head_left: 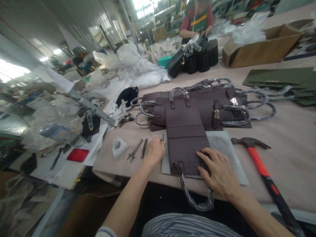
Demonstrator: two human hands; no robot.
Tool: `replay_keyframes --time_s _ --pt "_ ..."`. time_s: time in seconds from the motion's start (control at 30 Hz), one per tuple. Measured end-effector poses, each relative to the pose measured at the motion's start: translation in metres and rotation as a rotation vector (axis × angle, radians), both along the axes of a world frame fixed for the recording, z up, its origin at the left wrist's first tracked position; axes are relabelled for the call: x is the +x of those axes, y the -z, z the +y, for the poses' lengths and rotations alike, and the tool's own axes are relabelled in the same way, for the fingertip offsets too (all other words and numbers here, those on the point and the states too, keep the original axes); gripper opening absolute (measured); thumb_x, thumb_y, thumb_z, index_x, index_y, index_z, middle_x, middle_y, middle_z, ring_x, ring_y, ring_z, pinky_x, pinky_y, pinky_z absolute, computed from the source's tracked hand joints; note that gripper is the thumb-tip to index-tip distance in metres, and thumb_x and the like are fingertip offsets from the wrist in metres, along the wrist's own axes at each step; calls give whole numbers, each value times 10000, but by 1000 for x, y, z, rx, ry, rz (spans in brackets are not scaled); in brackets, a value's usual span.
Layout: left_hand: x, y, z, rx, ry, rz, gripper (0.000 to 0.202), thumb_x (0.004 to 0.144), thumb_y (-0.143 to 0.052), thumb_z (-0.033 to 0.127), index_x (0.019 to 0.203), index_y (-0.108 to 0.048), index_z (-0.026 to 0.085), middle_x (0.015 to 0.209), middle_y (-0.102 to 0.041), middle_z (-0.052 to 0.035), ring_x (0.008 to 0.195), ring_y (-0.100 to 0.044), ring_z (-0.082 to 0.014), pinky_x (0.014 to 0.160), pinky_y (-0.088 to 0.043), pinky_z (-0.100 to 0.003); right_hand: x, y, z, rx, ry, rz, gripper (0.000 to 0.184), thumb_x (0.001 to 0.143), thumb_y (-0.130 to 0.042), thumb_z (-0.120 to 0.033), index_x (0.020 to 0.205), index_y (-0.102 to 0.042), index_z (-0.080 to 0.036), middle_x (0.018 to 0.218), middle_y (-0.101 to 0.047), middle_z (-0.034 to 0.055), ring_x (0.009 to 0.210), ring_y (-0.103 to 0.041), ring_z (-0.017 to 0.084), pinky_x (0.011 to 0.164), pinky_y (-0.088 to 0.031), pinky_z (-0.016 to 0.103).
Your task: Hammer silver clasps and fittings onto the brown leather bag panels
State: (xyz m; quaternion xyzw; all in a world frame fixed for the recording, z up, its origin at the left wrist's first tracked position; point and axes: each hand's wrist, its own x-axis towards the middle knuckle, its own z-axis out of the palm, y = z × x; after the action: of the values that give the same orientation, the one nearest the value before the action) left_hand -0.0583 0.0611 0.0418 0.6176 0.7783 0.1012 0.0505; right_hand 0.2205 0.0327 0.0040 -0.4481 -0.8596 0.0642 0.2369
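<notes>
A dark brown leather bag panel (187, 149) lies in front of me on a pale grey board (234, 164), one plastic-wrapped handle (195, 200) hanging past the table edge. My right hand (218, 169) rests at the panel's lower right corner with its fingers apart. To the left of the board, my left hand (156, 149) is closed; a thin dark tip sticks up from its fingers, but the rest of that slim tool is hidden. Beside it lie a dark flat strip (144, 148), a metal caliper (134, 151) and a small clear plastic bag (118, 148).
A claw hammer (261, 164) with a red and black handle lies at right. More brown bag panels (158, 112) are stacked behind. Green panels (278, 79), a cardboard box (259, 52) and black bags (197, 59) sit farther back, near another person (197, 21). A red item (78, 155) lies left.
</notes>
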Motion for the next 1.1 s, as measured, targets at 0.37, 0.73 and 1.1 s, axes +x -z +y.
replay_keyframes --time_s 0.37,0.73,1.1 --pt "-18 10 21 -180 15 -124 265 950 -510 226 996 -767 176 1055 -771 -144 1043 -706 -273 847 -492 -311 -1 -1 -3 -49 -2 23 440 907 -574 -334 1309 -614 -158 1324 -549 159 1264 -472 347 1065 -375 519" --pt "-21 6 24 -282 81 -37 257 839 -576 194 1051 -721 182 1076 -758 -160 1021 -711 -320 801 -505 -350 -1 -5 -3 -97 -27 47 479 871 -595 -335 1311 -596 -147 1338 -530 170 1266 -467 358 1059 -378 545" --pt "-28 5 39 -372 93 -11 193 868 -561 324 859 -702 191 893 -758 -150 905 -711 -319 691 -436 -330 -3 -8 -2 -146 -25 55 494 875 -582 -345 1330 -583 -152 1353 -518 173 1289 -448 366 1078 -359 584"
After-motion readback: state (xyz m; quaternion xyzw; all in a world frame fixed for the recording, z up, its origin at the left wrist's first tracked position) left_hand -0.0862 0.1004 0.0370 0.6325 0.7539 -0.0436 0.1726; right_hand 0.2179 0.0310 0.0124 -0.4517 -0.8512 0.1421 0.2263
